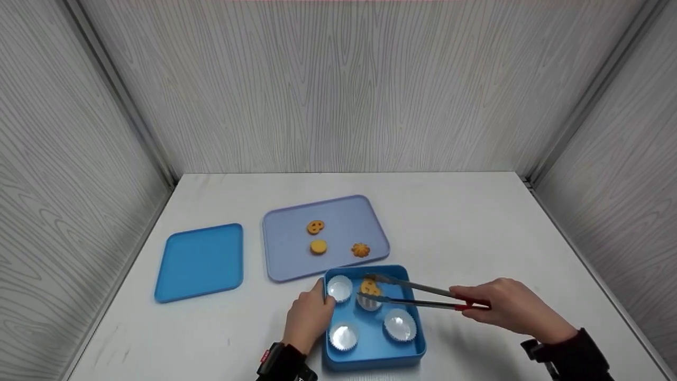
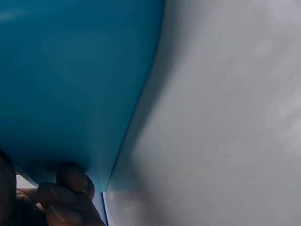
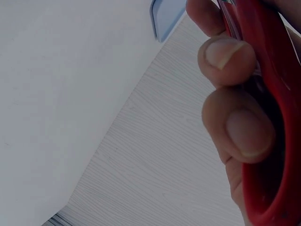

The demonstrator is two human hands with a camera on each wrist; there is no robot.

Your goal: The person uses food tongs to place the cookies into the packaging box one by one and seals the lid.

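Note:
My left hand (image 1: 309, 317) holds the left wall of a blue box (image 1: 375, 355). In the left wrist view its curled fingers (image 2: 70, 193) touch the box's outer side. My right hand (image 1: 510, 307) grips metal tongs (image 1: 423, 303) by their red handles (image 3: 287, 94). The tongs reach over the box, their arms spread on either side of a pretzel-shaped cookie (image 1: 369, 287) at a silver baking cup (image 1: 368, 304). Whether the tips touch the cookie, I cannot tell. Other silver cups (image 1: 400, 325) stand in the box around it.
Behind the box lies a lavender tray (image 1: 291, 264) bearing another pretzel-shaped cookie (image 1: 315, 227), a round yellow cookie (image 1: 318, 246) and a flower-shaped cookie (image 1: 360, 250). A flat blue lid or tray (image 1: 201, 264) lies at the left. Grey wood-grain panels (image 1: 338, 84) enclose the white table (image 1: 449, 222).

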